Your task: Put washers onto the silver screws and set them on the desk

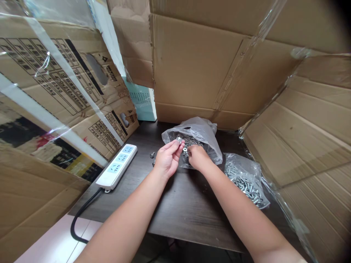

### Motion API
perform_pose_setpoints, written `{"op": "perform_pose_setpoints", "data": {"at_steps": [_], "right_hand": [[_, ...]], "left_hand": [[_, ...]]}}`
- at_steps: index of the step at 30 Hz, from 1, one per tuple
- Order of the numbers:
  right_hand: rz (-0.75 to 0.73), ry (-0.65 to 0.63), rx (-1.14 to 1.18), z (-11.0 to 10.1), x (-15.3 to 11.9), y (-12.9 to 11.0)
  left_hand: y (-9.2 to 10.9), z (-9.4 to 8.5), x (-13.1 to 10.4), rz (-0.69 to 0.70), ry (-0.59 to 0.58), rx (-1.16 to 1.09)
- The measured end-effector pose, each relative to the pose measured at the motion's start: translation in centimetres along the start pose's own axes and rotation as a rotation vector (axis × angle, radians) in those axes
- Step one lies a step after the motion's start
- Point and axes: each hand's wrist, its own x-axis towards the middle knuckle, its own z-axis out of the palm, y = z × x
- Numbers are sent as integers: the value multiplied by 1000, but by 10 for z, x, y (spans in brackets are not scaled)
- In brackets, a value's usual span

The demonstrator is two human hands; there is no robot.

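Observation:
My left hand [169,157] is closed, with a small round metal piece [179,140] pinched between thumb and fingertips. Just to its right, my right hand [196,157] has its fingers bent together at a small metal washer [185,149], at the mouth of a clear plastic bag [210,137]. Many small metal washers or nuts [193,142] lie inside that bag. A few loose bolts [152,155] rest on the dark table left of my left hand.
A white power strip [116,168] with a black cable lies on the table [189,208] at the left. At the right sits a clear bag of bolts [249,188]. Cardboard walls [203,69] stand behind and on both sides.

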Motion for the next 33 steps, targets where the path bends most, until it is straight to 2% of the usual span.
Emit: {"op": "perform_pose_setpoints", "data": {"at_steps": [4,7,17,22,27,31,33], "right_hand": [[132,-140,-88,5,6,-4],[185,-199,-117,10,7,-3],[214,-194,-84,30,12,3],[128,-100,23,19,4,2],[-52,52,256,-3,-30,6],[-242,298,642,-9,-55,11],[-312,343,651,-11,-60,14]], "left_hand": [[4,1,-4,-36,-57,-52],[3,1,-5,-36,-78,-49],[-3,-1,-7,28,-123,35],[-4,0,-8,67,-145,96],[-3,-1,-8,81,-149,157],[-6,-1,-10,93,-180,230],[-9,-2,-11,100,-201,277]]}}
